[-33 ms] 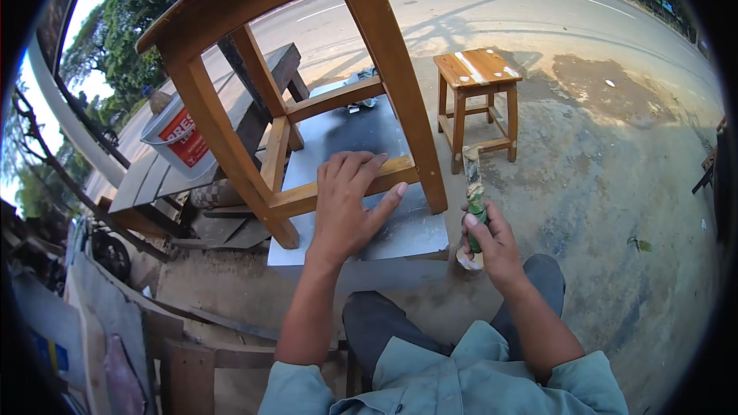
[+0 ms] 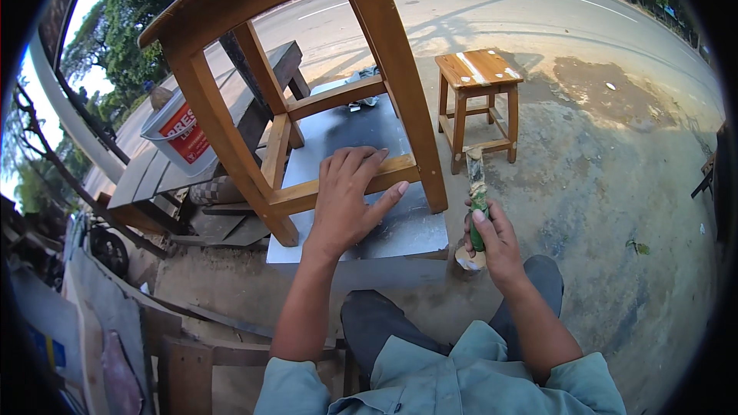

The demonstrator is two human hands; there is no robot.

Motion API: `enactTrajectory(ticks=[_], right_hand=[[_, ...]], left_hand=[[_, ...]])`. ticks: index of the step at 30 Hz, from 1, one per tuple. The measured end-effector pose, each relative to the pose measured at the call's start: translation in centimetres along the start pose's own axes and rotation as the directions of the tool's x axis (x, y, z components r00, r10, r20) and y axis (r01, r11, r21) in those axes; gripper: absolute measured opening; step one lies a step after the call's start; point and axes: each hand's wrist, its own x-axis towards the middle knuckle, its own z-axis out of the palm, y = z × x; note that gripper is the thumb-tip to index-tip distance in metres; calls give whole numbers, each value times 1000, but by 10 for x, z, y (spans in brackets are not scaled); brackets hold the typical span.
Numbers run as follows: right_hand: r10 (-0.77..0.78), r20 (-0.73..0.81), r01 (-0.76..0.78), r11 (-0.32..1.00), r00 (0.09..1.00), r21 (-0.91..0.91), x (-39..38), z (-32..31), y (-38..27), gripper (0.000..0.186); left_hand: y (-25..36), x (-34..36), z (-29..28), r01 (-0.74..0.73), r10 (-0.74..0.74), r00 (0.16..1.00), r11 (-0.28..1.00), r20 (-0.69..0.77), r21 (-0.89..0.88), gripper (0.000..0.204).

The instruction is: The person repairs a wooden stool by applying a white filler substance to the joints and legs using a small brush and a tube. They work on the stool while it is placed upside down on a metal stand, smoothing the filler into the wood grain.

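Note:
A large wooden stool frame (image 2: pixel 187 58) stands tilted in view on a grey metal-topped platform (image 2: pixel 415 232). My left hand (image 2: pixel 346 196) grips the frame's near lower rail (image 2: pixel 402 168), fingers over it and thumb toward the right. My right hand (image 2: pixel 496 242) is closed round the green handle of a putty knife (image 2: pixel 477 177), whose upright blade carries pale beige paste. Just under that hand, partly hidden by it, is a small round container (image 2: pixel 469 260) of pale material.
A small wooden stool (image 2: pixel 477 69) with white patches stands behind on the pavement (image 2: pixel 615 207), near the road (image 2: pixel 576 23). At left are a red-labelled white bucket (image 2: pixel 178 132) on a weathered bench (image 2: pixel 134 188), a dark pole, and piled boards (image 2: pixel 115 369).

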Motion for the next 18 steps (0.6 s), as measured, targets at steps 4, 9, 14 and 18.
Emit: enactTrajectory(ticks=[4, 9, 14, 18], right_hand=[[-113, -71, 107, 992, 991, -73, 3, -8, 16, 28], [-175, -161, 118, 942, 971, -314, 15, -9, 21, 38], [-666, 237, 642, 465, 707, -609, 62, -15, -1, 48], [-700, 565, 801, 17, 437, -598, 119, -23, -45, 56]], left_hand=[[-8, 1, 13, 25, -39, 985, 996, 169, 82, 62], [-6, 2, 21, 46, -77, 973, 989, 218, 141, 66], [-6, 3, 20, 38, -73, 974, 986, 213, 165, 64], [-3, 5, 23, 29, -65, 977, 984, 205, 174, 63]])
